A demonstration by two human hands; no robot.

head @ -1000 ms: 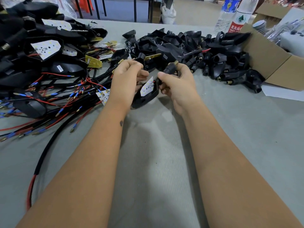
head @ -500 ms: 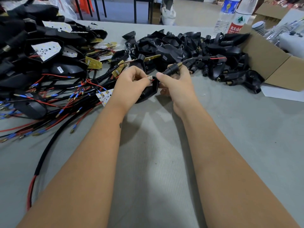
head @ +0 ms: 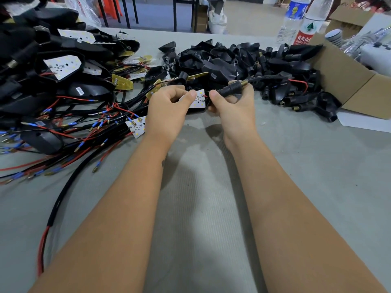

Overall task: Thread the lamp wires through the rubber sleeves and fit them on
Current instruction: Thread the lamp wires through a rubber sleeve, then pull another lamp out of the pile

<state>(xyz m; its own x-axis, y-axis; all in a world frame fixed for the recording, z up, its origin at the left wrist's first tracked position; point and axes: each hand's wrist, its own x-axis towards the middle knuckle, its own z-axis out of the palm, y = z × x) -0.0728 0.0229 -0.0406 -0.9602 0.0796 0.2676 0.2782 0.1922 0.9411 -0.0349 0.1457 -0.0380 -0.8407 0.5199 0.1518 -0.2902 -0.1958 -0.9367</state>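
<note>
A grey table fills the view. At nine to eleven o'clock lies a heap of black lamp housings with tangled red and black wires. At twelve o'clock sits a pile of black rubber sleeves. At two o'clock rests a cardboard box, two plastic bottles behind it.

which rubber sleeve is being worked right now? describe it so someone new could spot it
Start at the cardboard box on the right, then move left past the heap of loose black housings to the two hands at the table's middle. The rubber sleeve is the black tube gripped in the right hand. Unlike the loose ones, it has a brass threaded tip with wire running out.
</note>
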